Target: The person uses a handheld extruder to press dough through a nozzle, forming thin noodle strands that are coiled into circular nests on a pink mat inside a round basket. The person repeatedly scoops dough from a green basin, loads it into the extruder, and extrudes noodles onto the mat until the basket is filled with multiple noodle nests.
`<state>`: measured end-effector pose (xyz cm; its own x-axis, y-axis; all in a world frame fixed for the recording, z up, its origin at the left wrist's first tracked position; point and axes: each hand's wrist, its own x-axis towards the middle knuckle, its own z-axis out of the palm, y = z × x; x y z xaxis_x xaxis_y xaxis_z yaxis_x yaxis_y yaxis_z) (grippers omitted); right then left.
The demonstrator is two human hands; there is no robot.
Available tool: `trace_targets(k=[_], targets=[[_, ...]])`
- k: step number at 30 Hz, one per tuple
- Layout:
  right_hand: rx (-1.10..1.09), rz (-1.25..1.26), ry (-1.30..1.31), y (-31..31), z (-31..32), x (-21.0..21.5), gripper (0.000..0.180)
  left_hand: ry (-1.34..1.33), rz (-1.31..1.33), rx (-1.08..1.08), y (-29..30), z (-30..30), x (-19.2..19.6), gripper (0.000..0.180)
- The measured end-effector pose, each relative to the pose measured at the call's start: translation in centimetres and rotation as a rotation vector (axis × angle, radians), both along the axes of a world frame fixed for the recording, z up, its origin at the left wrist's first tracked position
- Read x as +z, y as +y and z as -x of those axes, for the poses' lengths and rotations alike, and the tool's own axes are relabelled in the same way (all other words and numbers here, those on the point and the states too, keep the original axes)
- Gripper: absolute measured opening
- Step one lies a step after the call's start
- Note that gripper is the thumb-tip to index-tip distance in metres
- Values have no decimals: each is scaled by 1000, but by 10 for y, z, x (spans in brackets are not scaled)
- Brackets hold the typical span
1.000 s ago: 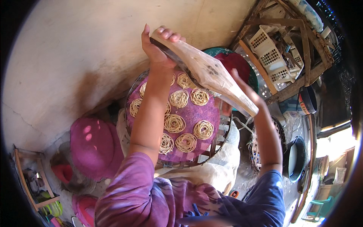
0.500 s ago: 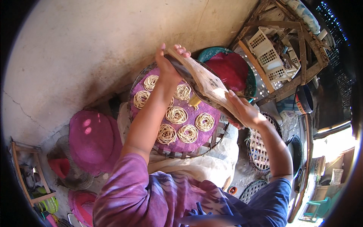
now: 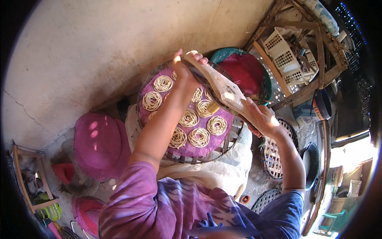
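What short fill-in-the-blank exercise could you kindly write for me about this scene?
1. The left hand and right hand hold a tool made of ____.
2. Of the two hands, the ____ one is nearer the wall.
3. The coils lie on a surface coloured ____.
4. The basin beyond the tool holds something coloured ____.

Missing words: wood; left; purple; red.

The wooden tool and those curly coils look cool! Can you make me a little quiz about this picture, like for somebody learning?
1. True or false: the left hand and right hand both hold the wooden tool.
2. What colour is the sheet under the pale coils? A) green B) purple C) white
3. Which hand is higher in the picture?

Key: 1 true; 2 B; 3 left hand.
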<state>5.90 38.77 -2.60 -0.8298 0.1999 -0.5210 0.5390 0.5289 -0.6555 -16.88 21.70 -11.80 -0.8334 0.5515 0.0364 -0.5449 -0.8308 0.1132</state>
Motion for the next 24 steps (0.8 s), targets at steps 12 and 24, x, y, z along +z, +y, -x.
trace_targets(k=[12, 24], targets=[[-165, 1202, 117, 3, 30, -96, 85, 81, -344, -67, 12, 17, -40, 45], [414, -278, 459, -2, 63, -109, 43, 109, -387, 9, -14, 21, 7, 35]])
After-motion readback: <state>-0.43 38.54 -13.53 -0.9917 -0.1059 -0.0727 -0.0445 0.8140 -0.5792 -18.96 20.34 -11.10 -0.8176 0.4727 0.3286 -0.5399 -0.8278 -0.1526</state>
